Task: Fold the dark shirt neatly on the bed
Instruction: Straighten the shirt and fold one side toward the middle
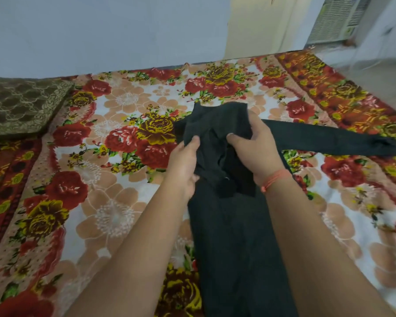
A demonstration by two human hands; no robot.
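The dark shirt [229, 225] lies lengthwise on the flowered bed cover [114, 179], its body running from the bottom edge up to a bunched top part. One long sleeve [329, 140] stretches flat to the right. My left hand [184, 163] pinches the bunched fabric at its left side, thumb on top. My right hand [253, 147] grips the fabric at the right side of the bunch, with a thin orange thread round its wrist. The shirt's other sleeve is hidden in the folds.
A brown lace-patterned cushion [21, 106] sits at the far left of the bed. The wall runs along the bed's far edge. A window cooler unit [336, 19] is at the upper right, with floor beyond the bed's right edge.
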